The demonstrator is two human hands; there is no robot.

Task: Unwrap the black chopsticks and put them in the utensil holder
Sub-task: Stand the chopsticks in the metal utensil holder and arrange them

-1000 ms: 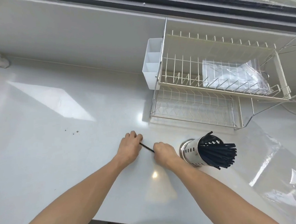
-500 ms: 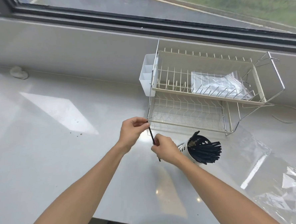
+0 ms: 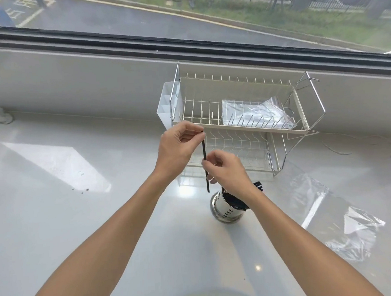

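A glossy white counter is seen beneath a wide window, with a wire dish rack set against the sill. Above the counter, a black chopstick is held nearly upright between both hands. Its top end is pinched by the fingertips of the left hand, while its middle is gripped by the thumb and fingers of the right hand; the lower tip is left free below the right hand. A steel utensil holder, already filled with black chopsticks, is stood on the counter just under the right wrist. Clear plastic wrap is spread on the counter to the right.
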